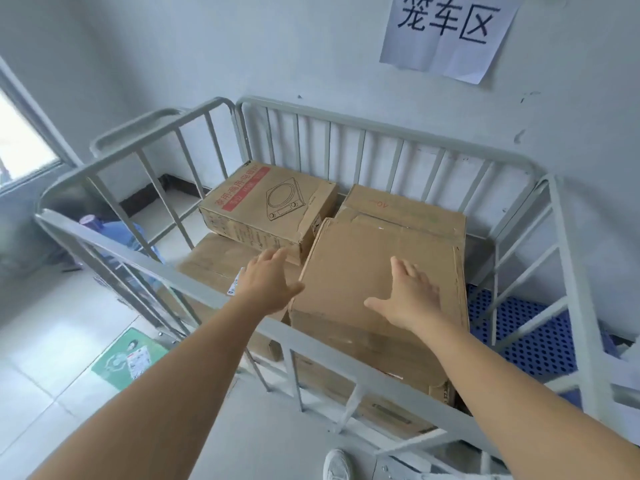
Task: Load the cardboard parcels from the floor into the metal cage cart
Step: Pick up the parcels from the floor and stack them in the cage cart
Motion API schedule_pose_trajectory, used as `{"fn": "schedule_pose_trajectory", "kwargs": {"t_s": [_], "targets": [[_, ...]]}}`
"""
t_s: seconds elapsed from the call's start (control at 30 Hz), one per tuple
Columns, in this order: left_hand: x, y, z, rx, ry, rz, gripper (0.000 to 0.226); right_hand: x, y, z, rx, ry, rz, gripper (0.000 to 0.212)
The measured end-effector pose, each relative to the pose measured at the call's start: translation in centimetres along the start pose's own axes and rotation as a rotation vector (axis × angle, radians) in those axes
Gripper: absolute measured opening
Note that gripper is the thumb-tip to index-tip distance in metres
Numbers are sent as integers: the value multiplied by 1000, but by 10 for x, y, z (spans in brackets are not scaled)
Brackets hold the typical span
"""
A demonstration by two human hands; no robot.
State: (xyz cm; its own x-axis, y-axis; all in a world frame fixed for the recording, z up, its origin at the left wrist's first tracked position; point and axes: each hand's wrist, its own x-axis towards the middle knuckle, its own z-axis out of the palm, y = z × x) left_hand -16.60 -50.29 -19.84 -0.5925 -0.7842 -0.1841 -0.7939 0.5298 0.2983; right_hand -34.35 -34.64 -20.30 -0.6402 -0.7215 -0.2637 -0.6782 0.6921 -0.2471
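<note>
We've got both arms reaching over the cage cart (194, 292) rail. Our right hand (405, 297) lies flat, fingers spread, on top of the big plain parcel (363, 258) inside the cart. Our left hand (268, 282) is open too, at that parcel's left edge, holding nothing. The printed cooker box (263, 206) sits just behind it.

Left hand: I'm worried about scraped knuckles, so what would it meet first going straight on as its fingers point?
Probably the printed cooker box: the left hand points up-right at its near corner, beside the plain box. Depth is unclear.
</note>
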Motion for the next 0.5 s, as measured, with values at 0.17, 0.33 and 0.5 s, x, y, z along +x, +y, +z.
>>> {"fn": "schedule_pose_trajectory", "kwargs": {"t_s": [0.17, 0.33, 0.5], "targets": [[-58, -33, -35, -16, 117, -102, 81, -36, -54, -17, -21, 64, -206, 97], [-128, -74, -58, -73, 211, -247, 82, -73, -112, -15, -20, 51, -428, 95], [-204, -108, -68, -105, 289, -434, 78, -101, -166, 6, -44, -27, -652, 96]]}}
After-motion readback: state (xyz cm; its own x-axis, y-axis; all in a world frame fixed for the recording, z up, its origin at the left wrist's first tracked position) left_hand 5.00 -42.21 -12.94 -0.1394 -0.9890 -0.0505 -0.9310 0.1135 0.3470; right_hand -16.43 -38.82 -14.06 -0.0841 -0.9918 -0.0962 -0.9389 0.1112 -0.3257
